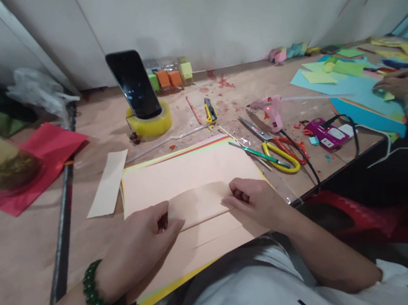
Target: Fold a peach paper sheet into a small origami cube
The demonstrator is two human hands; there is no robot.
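Observation:
A cream paper strip [200,204] is pinched at its two ends, above a stack of coloured paper sheets [175,168] at the table's front edge. My left hand [144,239], with a green bead bracelet at the wrist, is closed on the strip's left end. On the right end, the thumb and fingers of my right hand [254,201] are closed too. Left of the stack lies a second cream strip [109,184]. A green-handled tool [259,154] and yellow-and-red-handled scissors [281,154] lie just beyond my right hand.
A phone [134,86] leans upright in a yellow tape roll [151,122]. Behind the stack are a box cutter [210,110] and a pink glue gun [270,112]. A purple power adapter [327,133] sits right. Another person's hand [399,84] rests by blue paper [337,80].

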